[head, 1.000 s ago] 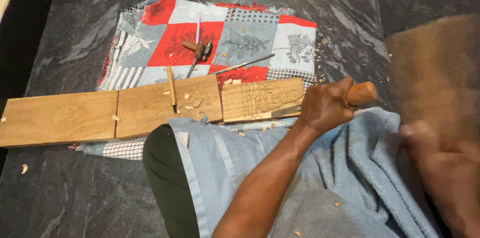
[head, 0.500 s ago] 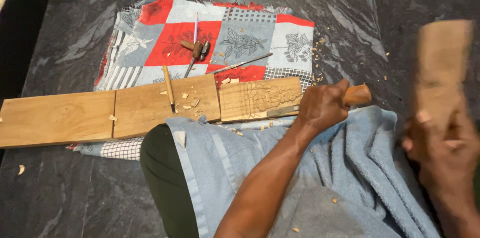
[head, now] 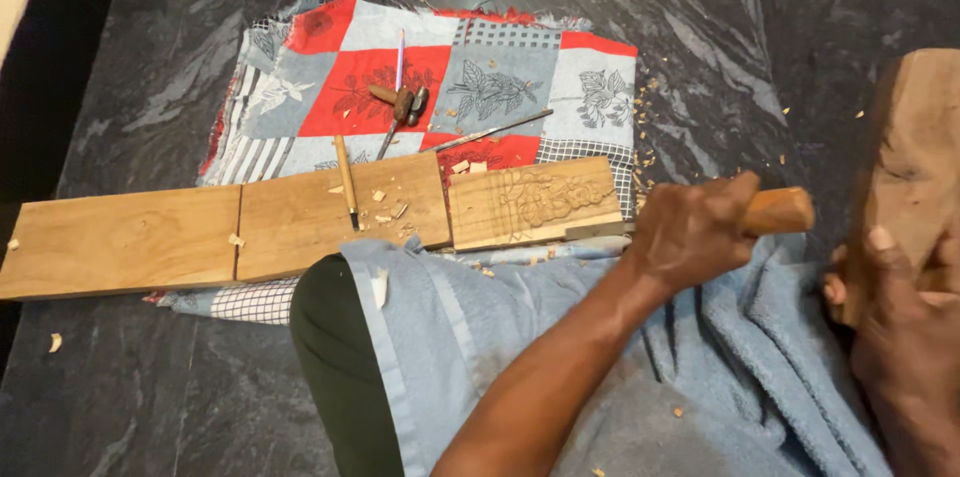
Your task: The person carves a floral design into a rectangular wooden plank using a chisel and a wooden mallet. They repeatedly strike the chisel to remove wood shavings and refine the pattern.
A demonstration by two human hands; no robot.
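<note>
The left hand (head: 690, 232) was clenched around the wooden handle of a chisel (head: 778, 210), whose butt end stuck out to the right of the fist. The tool lay nearly level, its long axis running left to right, and its blade end pointed left, meeting the right edge of the carved panel (head: 530, 202). That panel, with leaf and flower shapes cut into its face, sat at the right end of a long wooden plank (head: 200, 237) stretched across the dark marble floor (head: 700, 37), its own length running the same way as the chisel.

The right hand (head: 905, 337) was gripping a blocky wooden mallet (head: 915, 157) at the far right, held upright with its head raised above the fist and apart from the chisel handle.

A pale blue towel (head: 700, 367) covered the person's lap, just under both arms, and was flecked with wood chips. Behind the plank a patchwork cloth (head: 470, 77) in red, grey and blue was spread on the floor. On it lay a small cluster of spare tools (head: 400, 105), while one slim chisel (head: 346, 180) rested across the plank, pointing toward the person. Shavings were scattered near the panel's right end.
</note>
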